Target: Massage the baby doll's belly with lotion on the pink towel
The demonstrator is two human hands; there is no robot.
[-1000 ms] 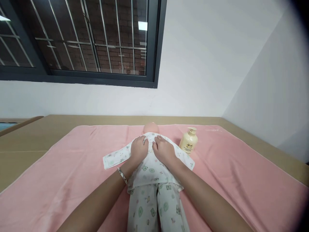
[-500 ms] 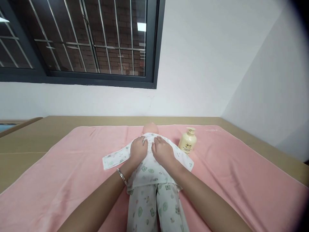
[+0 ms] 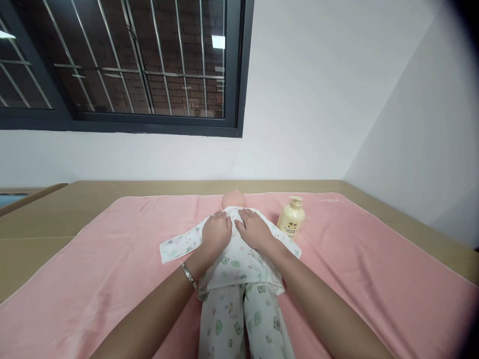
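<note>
A baby doll (image 3: 234, 199) lies lengthwise in front of me, its bare head at the far end. It wears a white printed long-sleeved top (image 3: 239, 264) and matching trousers (image 3: 224, 324). Flat on the left of the upper torso rests my left hand (image 3: 217, 232), a silver bangle on its wrist. My right hand (image 3: 255, 230) lies flat on the other side, thumb apart from the fingers. Both hands touch the cloth without gripping it. Beside the doll's right-hand sleeve stands a pale yellow pump bottle (image 3: 292, 218). Whether the doll is face up or down, I cannot tell.
A pink sheet (image 3: 355, 279) with some creases covers most of the wooden surface (image 3: 33, 227) under the doll. Behind it rises a white wall (image 3: 299, 99) with a dark-framed, barred window (image 3: 239, 75) at the upper left.
The right hand has shifted slightly, its thumb and fingers now a little more spread. My left hand stays on the top almost unmoved. Doll and bottle hold their places.
</note>
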